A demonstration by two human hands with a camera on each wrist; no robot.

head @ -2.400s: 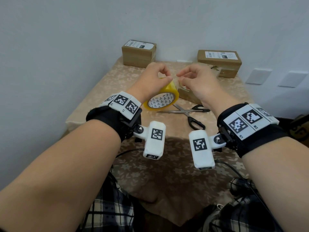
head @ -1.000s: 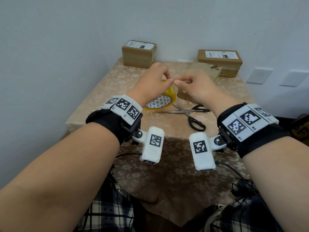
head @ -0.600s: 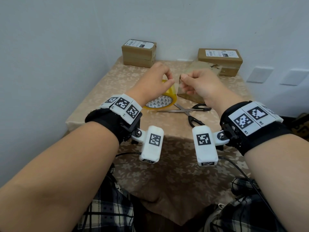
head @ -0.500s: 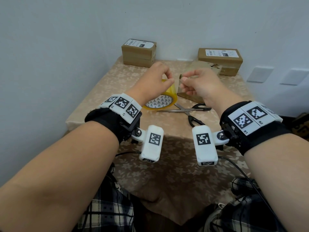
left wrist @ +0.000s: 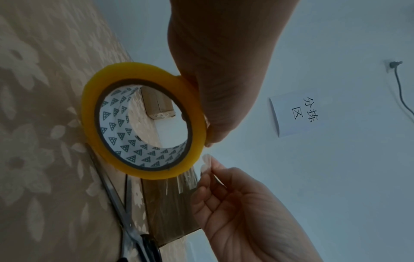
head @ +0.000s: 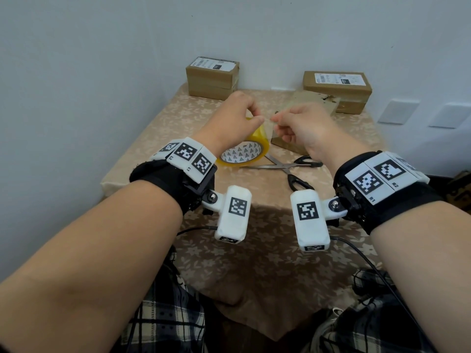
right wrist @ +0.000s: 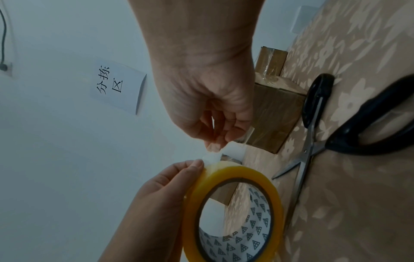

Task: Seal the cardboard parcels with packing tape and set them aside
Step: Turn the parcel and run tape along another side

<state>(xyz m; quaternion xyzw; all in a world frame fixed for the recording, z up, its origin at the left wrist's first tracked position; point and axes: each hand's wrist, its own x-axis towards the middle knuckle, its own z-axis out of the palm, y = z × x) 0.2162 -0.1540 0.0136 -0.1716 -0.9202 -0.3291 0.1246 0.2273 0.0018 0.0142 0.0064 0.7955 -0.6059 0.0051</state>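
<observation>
While the left hand [head: 230,121] grips the yellow roll of tape [head: 246,151] by its outer rim, thumb and fingers curled around the band, the right hand [head: 303,126] pinches the loose clear end of the tape [head: 268,126] between thumb and fingertips, just beside the left thumb. The roll sits in the middle of the head view, lifted above the table [head: 158,128] and tilted so its patterned white core faces the camera. In the left wrist view the roll [left wrist: 143,120] fills the centre, and a short clear strip [left wrist: 186,179] runs from its lower edge to the right fingertips [left wrist: 207,164] at lower right. In the right wrist view the pinching fingers [right wrist: 215,141] hang from the top of the frame, with the roll [right wrist: 233,212] at the bottom.

Behind the right hand, in the centre right of the head view, lies a flat cardboard parcel [head: 316,103], partly hidden. Two more parcels with white labels stand against the wall: one at upper left [head: 212,77], one at upper right [head: 336,90]. Scissors [head: 288,166] with black handles lie open on the patterned cloth below the roll, near the right wrist. A white paper sign [left wrist: 298,115] with printed characters hangs on the wall at the right of the left wrist view.
</observation>
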